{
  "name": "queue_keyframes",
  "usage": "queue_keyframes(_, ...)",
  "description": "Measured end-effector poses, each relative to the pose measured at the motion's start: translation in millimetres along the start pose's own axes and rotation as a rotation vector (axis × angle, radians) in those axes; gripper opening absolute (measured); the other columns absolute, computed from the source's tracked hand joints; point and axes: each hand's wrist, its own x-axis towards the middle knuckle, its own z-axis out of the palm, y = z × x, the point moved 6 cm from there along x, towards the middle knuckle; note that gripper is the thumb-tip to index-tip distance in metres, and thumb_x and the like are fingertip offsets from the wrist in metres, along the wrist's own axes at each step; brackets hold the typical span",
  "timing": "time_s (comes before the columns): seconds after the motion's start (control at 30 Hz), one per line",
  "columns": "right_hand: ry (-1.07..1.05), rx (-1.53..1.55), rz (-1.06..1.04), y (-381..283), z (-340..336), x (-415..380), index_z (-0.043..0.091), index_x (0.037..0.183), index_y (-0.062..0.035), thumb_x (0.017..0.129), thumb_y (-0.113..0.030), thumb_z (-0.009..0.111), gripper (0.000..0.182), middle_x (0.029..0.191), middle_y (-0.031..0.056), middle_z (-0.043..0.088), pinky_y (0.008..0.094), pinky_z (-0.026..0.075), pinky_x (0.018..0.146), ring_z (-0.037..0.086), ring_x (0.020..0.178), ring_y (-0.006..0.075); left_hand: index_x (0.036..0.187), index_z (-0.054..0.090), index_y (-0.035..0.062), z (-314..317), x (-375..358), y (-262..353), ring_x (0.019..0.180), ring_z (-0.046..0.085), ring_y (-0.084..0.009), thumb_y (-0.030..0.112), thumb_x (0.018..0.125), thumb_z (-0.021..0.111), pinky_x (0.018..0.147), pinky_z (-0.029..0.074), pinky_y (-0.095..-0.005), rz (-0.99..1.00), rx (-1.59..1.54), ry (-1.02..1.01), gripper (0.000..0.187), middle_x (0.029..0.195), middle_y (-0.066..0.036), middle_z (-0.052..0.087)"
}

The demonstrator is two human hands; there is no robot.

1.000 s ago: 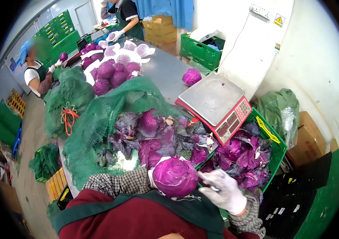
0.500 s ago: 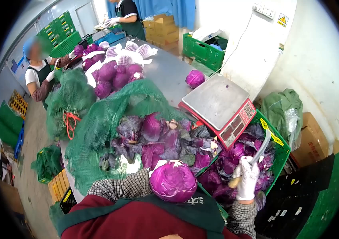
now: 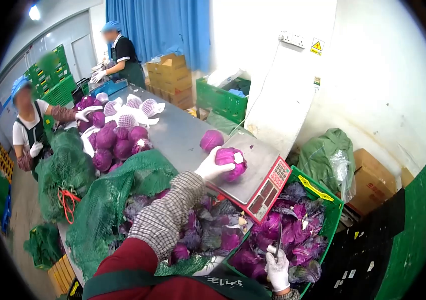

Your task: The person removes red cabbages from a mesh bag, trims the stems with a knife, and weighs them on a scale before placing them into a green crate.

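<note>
My left hand [image 3: 212,167], in a white glove, reaches forward and grips a trimmed red cabbage [image 3: 231,162], holding it on the steel pan of the red scale [image 3: 257,176]. My right hand [image 3: 278,267], also gloved, hangs low over the green crate [image 3: 329,201] of purple leaf trimmings and grips a knife [image 3: 278,244], its blade pointing up. Another red cabbage [image 3: 211,140] sits on the metal table [image 3: 178,132] just behind the scale.
Green netting [image 3: 118,200] and loose purple leaves [image 3: 213,232] cover the near table. Several trimmed cabbages [image 3: 117,142], some in white foam nets, lie farther along. One person [image 3: 30,130] stands at the left, another [image 3: 120,55] at the far end. Cardboard boxes [image 3: 373,180] and a green bag stand at the right.
My left hand carried the cabbage from my chest forward onto the scale. My right hand dropped lower with the knife over the crate. The view tilted up.
</note>
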Motion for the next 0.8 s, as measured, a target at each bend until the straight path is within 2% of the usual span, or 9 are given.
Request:
queue_keyframes(0.07, 0.065, -0.041, 0.034, 12.2, -15.0, 6.4, 0.061, 0.1, -0.0028, 0.089, -0.01, 0.066, 0.014, 0.066, 0.0006, 0.056, 0.0212, 0.036, 0.041, 0.047, 0.044, 0.0066, 0.149, 0.013, -0.0043, -27.0, 32.0, -40.5, 0.138, 0.032, -0.0276, 0.037, 0.067, 0.085, 0.114, 0.026, -0.0373, -0.021, 0.374, -0.014, 0.116, 0.146, -0.021, 0.033)
queue_keyframes(0.13, 0.102, -0.019, 0.065, 21.5, -28.4, 14.4, 0.06, 0.099, -0.0028, 0.091, -0.009, 0.063, 0.011, 0.065, 0.0012, 0.055, 0.021, 0.035, 0.039, 0.046, 0.042, 0.0067, 0.149, 0.009, -0.005, -36.9, 22.7, -10.1, 0.145, 0.015, -0.0286, 0.04, 0.07, 0.083, 0.118, 0.013, -0.0353, -0.031, 0.342, -0.03, 0.117, 0.154, -0.023, 0.019)
queue_keyframes(0.23, 0.16, 0.041, 0.073, -6.5, -32.3, 28.9, 0.054, 0.116, -0.0001, 0.092, -0.008, 0.061, 0.026, 0.081, 0.004, 0.059, 0.021, 0.037, 0.041, 0.046, 0.044, 0.0074, 0.15, 0.015, -0.0023, -46.7, 13.6, 25.3, 0.146, 0.013, -0.0273, 0.039, 0.073, 0.08, 0.118, 0.011, -0.0347, 0.092, 0.299, -0.042, 0.108, 0.156, -0.021, 0.017)
queue_keyframes(0.4, 0.159, 0.253, 0.007, -33.6, -4.5, 42.8, 0.058, 0.113, -0.0021, 0.096, -0.012, 0.055, 0.02, 0.093, 0.0084, 0.066, 0.021, 0.039, 0.042, 0.049, 0.047, 0.0072, 0.149, 0.013, -0.0039, -54.7, -8.5, 52.3, 0.146, 0.011, -0.0335, 0.047, 0.065, 0.084, 0.119, 0.012, -0.0374, 0.265, 0.49, -0.065, 0.121, 0.155, -0.025, 0.014)
queue_keyframes(0.5, -0.07, 0.349, -0.036, -23.5, 39.0, 26.9, 0.055, 0.118, -0.0025, 0.098, -0.011, 0.051, 0.022, 0.093, 0.0106, 0.066, 0.0232, 0.042, 0.042, 0.051, 0.048, 0.009, 0.151, 0.011, 0.0008, -34.1, -35.4, 64.8, 0.146, 0.008, -0.0362, 0.05, 0.057, 0.087, 0.118, 0.011, -0.0435, 0.397, 0.687, -0.148, 0.13, 0.156, -0.025, 0.008)
queue_keyframes(0.6, -0.37, 0.473, 0.062, -13.2, 85.6, -0.7, 0.056, 0.119, 0.0004, 0.095, -0.007, 0.056, 0.026, 0.095, 0.0072, 0.068, 0.021, 0.046, 0.054, 0.057, 0.061, 0.0063, 0.152, 0.011, 0.0037, -15.9, -45.2, 67.9, 0.146, 0.007, -0.0386, 0.056, 0.052, 0.088, 0.117, 0.013, -0.047, 0.477, 0.827, -0.148, 0.137, 0.157, -0.024, 0.004)
queue_keyframes(0.67, -0.489, 0.141, 0.249, -6.7, 94.0, -10.4, 0.058, 0.116, 0.0017, 0.092, -0.008, 0.06, 0.026, 0.099, 0.0067, 0.068, 0.0216, 0.05, 0.068, 0.062, 0.075, 0.0073, 0.152, 0.011, 0.0044, -11.8, -45.3, 66.3, 0.146, 0.007, -0.0391, 0.058, 0.051, 0.087, 0.117, 0.013, -0.0482, 0.539, 0.859, -0.107, 0.138, 0.157, -0.025, 0.003)
queue_keyframes(0.77, -0.607, 0.204, 0.172, -22.7, 95.8, -4.1, 0.055, 0.119, 0.0027, 0.092, -0.009, 0.063, 0.031, 0.094, 0.005, 0.067, 0.0209, 0.05, 0.073, 0.061, 0.079, 0.0087, 0.151, 0.012, 0.0038, -11.0, -46.4, 62.7, 0.144, 0.009, -0.0435, 0.051, 0.046, 0.09, 0.116, 0.014, -0.0519, 0.589, 0.802, -0.029, 0.14, 0.155, -0.028, 0.006)
queue_keyframes(0.8, -0.613, 0.266, 0.38, 4.4, 99.4, -7.3, 0.055, 0.121, 0.0021, 0.091, -0.01, 0.065, 0.034, 0.093, 0.0038, 0.066, 0.0226, 0.05, 0.079, 0.062, 0.084, 0.009, 0.151, 0.012, 0.0031, -10.0, -46.8, 62.1, 0.143, 0.01, -0.0454, 0.048, 0.044, 0.091, 0.115, 0.014, -0.0536, 0.61, 0.795, 0.0, 0.14, 0.154, -0.029, 0.007)
